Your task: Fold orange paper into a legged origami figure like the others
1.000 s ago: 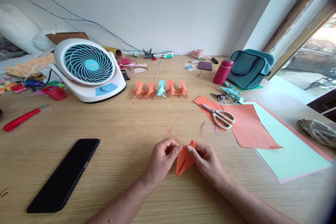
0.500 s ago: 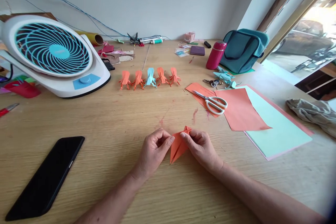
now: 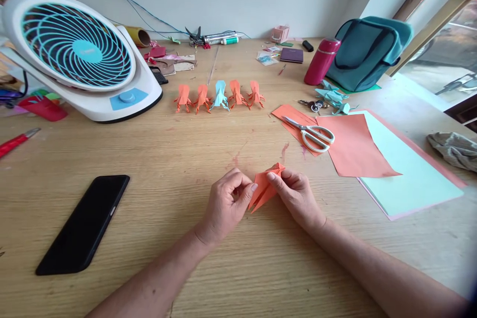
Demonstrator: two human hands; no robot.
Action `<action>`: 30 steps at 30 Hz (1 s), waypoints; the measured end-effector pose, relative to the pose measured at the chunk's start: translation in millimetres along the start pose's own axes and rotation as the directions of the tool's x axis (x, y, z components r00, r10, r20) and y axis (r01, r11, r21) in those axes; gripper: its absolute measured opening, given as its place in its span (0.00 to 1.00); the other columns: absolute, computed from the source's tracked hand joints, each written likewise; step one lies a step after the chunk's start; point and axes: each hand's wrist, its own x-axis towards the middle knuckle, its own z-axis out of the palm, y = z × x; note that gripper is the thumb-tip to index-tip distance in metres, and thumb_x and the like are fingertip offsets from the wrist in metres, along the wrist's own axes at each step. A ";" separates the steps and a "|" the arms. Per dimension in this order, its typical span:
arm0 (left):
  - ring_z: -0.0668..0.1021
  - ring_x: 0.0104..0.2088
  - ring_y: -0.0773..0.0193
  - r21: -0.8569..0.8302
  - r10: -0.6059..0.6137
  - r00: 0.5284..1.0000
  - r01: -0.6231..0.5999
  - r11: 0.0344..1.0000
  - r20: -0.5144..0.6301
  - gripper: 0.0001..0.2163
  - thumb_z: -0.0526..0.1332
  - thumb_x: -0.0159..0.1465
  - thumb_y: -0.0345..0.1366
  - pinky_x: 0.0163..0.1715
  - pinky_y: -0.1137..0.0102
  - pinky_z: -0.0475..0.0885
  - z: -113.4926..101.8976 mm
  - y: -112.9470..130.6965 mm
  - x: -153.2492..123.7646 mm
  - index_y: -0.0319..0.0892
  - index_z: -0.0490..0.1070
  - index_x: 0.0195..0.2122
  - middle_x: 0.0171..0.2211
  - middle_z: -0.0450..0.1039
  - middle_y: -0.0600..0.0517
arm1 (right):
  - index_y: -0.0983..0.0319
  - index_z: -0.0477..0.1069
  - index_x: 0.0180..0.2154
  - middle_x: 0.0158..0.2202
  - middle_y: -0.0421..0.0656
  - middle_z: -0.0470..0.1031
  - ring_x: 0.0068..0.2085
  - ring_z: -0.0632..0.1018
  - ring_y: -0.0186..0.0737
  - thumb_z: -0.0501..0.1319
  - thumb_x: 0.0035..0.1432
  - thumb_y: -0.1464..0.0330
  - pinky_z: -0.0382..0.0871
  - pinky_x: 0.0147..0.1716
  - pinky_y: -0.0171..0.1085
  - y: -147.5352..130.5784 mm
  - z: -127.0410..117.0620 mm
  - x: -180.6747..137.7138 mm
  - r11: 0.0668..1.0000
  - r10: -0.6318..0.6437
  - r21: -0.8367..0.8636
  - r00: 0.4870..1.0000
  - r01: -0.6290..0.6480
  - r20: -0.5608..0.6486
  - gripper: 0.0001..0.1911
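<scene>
Between my hands is an orange origami piece (image 3: 264, 186), partly folded, with a small creased end at the top and two narrow points at the bottom. My right hand (image 3: 301, 199) pinches it near the creased end, thumb on top. On the other side my left hand (image 3: 226, 202) has thumb and forefinger closed at the paper's left edge. The fingertips under the paper are hidden. Beyond the hands stands a row of several finished paper figures, orange ones (image 3: 202, 97) and one light blue figure (image 3: 219, 95), with thin legs.
White-handled scissors (image 3: 316, 137) lie on orange paper (image 3: 363, 144), beside light green sheets (image 3: 413, 184). A black phone (image 3: 85, 223) lies at left, below a fan (image 3: 85, 54). Keys (image 3: 315, 105), blue-green folded figures (image 3: 331, 93), a pink bottle (image 3: 322, 62) and a teal bag (image 3: 367, 54) are at right.
The camera view has tilted down and turned slightly left. The lower end of the orange piece now shows two separated points, where one tip showed before. Both hands keep their hold.
</scene>
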 end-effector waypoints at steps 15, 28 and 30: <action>0.65 0.25 0.69 -0.020 0.040 0.998 -0.039 0.999 0.058 0.11 0.57 0.68 0.32 0.26 0.73 0.60 4.2 2.9 -6.7 0.42 0.63 0.27 0.26 0.62 0.56 | 0.60 0.76 0.25 0.25 0.40 0.72 0.29 0.71 0.36 0.72 0.52 0.53 0.66 0.32 0.37 -6.6 0.0 -0.3 0.991 0.004 0.132 0.979 -0.032 0.206 0.18; 0.64 0.25 0.70 -0.044 0.012 0.995 -0.008 0.999 0.101 0.12 0.57 0.67 0.30 0.25 0.73 0.59 10.1 4.3 -12.1 0.42 0.60 0.26 0.25 0.60 0.57 | 0.60 0.72 0.27 0.27 0.38 0.70 0.28 0.70 0.34 0.70 0.56 0.55 0.65 0.31 0.36 -2.2 -1.6 -1.3 0.974 0.046 0.215 0.988 -0.077 0.145 0.16; 0.64 0.25 0.70 -0.044 0.007 0.994 -0.002 0.999 0.113 0.12 0.57 0.67 0.29 0.25 0.73 0.59 10.6 3.5 -12.8 0.42 0.61 0.26 0.25 0.60 0.57 | 0.60 0.72 0.27 0.26 0.38 0.69 0.28 0.69 0.34 0.70 0.56 0.56 0.65 0.31 0.35 0.1 -2.4 0.3 0.959 0.059 0.267 0.991 -0.090 0.122 0.16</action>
